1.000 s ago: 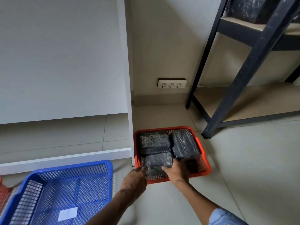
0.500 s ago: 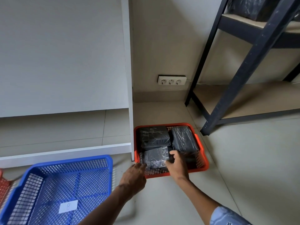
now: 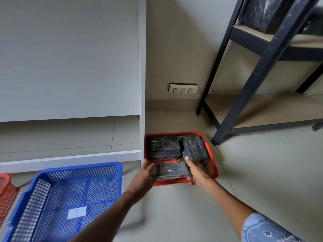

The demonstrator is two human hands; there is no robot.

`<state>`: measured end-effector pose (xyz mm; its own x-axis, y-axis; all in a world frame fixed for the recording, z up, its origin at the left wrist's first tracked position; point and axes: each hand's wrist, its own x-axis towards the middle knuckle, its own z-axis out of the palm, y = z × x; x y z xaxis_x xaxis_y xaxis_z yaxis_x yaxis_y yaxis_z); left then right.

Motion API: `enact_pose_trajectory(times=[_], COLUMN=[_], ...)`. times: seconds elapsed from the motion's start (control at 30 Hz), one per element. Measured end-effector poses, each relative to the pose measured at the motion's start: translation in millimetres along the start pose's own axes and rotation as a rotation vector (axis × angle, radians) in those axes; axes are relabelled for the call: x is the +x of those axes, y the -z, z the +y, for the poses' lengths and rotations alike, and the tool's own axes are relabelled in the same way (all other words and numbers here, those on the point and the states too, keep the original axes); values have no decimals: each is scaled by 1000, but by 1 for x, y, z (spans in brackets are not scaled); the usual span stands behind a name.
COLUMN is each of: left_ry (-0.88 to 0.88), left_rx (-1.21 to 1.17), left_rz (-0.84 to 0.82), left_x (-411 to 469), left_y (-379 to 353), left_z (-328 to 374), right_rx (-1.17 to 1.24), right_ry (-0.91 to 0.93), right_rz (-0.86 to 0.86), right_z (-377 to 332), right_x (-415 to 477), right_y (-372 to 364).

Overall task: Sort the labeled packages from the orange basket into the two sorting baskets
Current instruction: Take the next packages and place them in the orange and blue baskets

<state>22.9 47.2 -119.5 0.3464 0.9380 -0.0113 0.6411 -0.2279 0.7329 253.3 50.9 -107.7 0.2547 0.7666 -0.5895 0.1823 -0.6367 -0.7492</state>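
Note:
An orange basket stands on the floor beside a white cabinet and holds black wrapped packages. One package lies at the basket's near side, gripped between my left hand on its left end and my right hand on its right end. Two stacked packages fill the far left of the basket and another package lies tilted at the far right. A blue sorting basket with a white paper label on its floor stands at the lower left. A red basket shows at the left edge.
The white cabinet stands to the left of the orange basket. A black metal shelf rack with black packages on it stands at the right. A triple wall socket sits low on the wall behind.
Both hands have closed on the ends of the near package, which now sits lower and nearer in the basket, leaving bare orange mesh between it and the stacked packages. The view has shifted a little.

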Motion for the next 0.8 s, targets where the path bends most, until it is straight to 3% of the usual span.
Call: enact_pose_trajectory(times=[0.1, 0.27, 0.43, 0.57, 0.67, 0.8], left_ry=[14, 100, 148, 200, 191, 217], left_rx=[-35, -119, -216, -400, -387, -437], left_rz=[66, 129, 158, 230, 254, 279], left_x=[-4, -18, -48, -83, -107, -128], left_y=[19, 58, 92, 114, 125, 140], left_z=[9, 29, 38, 35, 31, 27], right_rx=[-163, -253, -139, -33, -19, 4], right_ry=[203, 342, 318, 313, 315, 300], right_rz=[-47, -62, -55, -97, -111, -118], right_z=[-13, -36, -50, -20, -36, -30], right_x=[-28, -84, -129, -103, -147, -139], right_y=[13, 15, 1, -14, -32, -49])
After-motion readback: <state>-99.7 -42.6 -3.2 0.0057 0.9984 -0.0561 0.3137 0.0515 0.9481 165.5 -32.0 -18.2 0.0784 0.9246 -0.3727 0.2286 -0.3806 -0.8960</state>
